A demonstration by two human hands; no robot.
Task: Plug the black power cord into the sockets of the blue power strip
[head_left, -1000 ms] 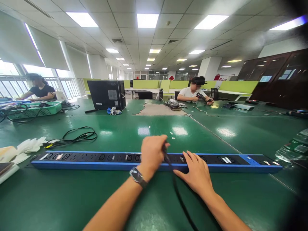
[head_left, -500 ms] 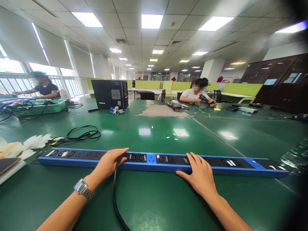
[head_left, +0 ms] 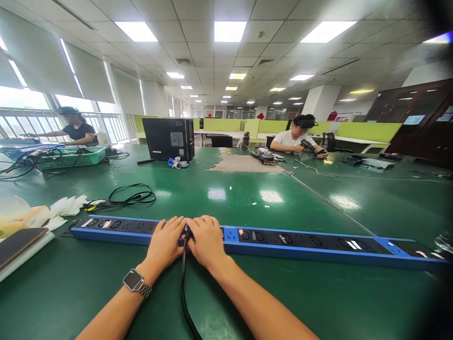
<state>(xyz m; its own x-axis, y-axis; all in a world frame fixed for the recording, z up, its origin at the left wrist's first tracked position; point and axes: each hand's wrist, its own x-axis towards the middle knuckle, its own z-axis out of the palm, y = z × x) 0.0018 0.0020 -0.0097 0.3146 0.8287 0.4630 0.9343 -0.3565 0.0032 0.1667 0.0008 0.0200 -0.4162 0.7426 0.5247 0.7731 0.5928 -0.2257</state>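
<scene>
A long blue-and-black power strip (head_left: 300, 254) lies across the green table in front of me, its sockets facing up. Left of its middle, a black power cord (head_left: 183, 278) rises to a plug (head_left: 187, 231) at the sockets. My left hand (head_left: 165, 242) closes on the plug from the left, with its fingers over the strip. From the other side my right hand (head_left: 205, 241) is closed against the same plug, its knuckles bent over the strip. The hands nearly touch, and the fingertips and most of the plug are hidden. A watch (head_left: 134, 280) is on my left wrist.
A coiled black cable (head_left: 132, 193) and white tissues (head_left: 69, 208) lie beyond the strip's left end. A dark flat object (head_left: 21, 248) rests at the left edge. Farther back are a computer case (head_left: 168, 139), a green basket (head_left: 72, 159) and two people at the table.
My right hand has left the strip's right half and moved left to the plug beside my left hand. The view has shifted slightly, and the strip appears a little farther right.
</scene>
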